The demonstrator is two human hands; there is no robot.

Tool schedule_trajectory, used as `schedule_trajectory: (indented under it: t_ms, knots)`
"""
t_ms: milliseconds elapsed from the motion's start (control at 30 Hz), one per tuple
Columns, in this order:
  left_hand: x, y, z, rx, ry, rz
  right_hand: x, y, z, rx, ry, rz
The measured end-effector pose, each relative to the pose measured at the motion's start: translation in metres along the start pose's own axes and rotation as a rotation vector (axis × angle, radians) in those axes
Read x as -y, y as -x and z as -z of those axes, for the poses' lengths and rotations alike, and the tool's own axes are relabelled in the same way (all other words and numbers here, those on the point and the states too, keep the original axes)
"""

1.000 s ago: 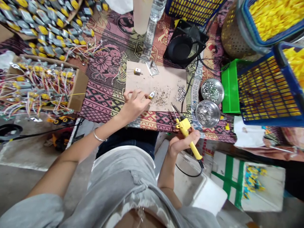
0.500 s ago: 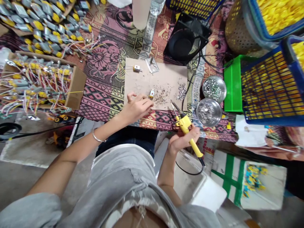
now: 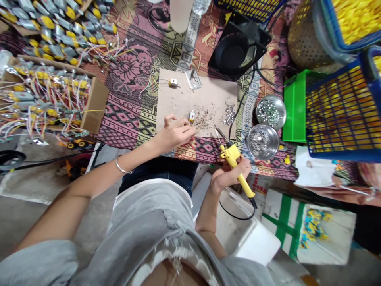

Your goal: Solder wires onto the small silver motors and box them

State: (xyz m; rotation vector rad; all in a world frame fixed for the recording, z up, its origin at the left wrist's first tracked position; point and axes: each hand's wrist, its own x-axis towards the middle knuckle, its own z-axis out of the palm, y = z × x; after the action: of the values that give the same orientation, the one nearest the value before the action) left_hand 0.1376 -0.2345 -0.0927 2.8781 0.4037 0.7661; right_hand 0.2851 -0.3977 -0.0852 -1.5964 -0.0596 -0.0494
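My left hand (image 3: 176, 137) is over the lower part of a brown cardboard sheet (image 3: 169, 107). Its fingertips are closed at the lower end of a small silver motor (image 3: 192, 116) with a yellow end; their exact grip is partly hidden. My right hand (image 3: 228, 174) is wrapped around a yellow soldering gun (image 3: 233, 155), whose metal tip points up and left towards the sheet. A second small motor (image 3: 173, 82) with wires lies near the sheet's top left. Beside it is a flat metal plate (image 3: 193, 80). Tiny silver parts (image 3: 229, 114) are heaped on the right.
Two metal bowls (image 3: 278, 140) of small parts stand right of the sheet, by a green bin (image 3: 293, 129) and a blue basket (image 3: 342, 153). A black fan (image 3: 235, 55) sits behind. On the left are a carton (image 3: 97, 107) of wired motors and a motor pile (image 3: 59, 31).
The whole view has shifted slightly. Both hands keep nearly the same pose, with the left at the motor and the right around the soldering gun.
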Motion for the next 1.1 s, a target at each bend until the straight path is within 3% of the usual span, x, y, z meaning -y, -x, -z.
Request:
schedule_trajectory:
  t_ms: [267, 533, 667, 833, 1100]
  knots:
    - [-0.006, -0.007, -0.013, 0.041, -0.048, 0.181, -0.007, -0.003, 0.003, 0.035, 0.032, 0.022]
    - [-0.022, -0.022, -0.017, 0.058, 0.043, 0.363, -0.012, -0.016, 0.004, 0.017, 0.071, 0.328]
    - [-0.028, -0.021, -0.010, 0.072, 0.037, 0.393, -0.014, -0.022, 0.004, 0.005, 0.041, 0.328]
    - [-0.025, -0.014, -0.001, 0.130, 0.085, 0.320, -0.014, -0.020, 0.006, 0.037, 0.061, 0.275]
    - [-0.026, -0.022, -0.016, 0.110, 0.076, 0.366, -0.011, -0.018, 0.005, 0.049, 0.095, 0.230]
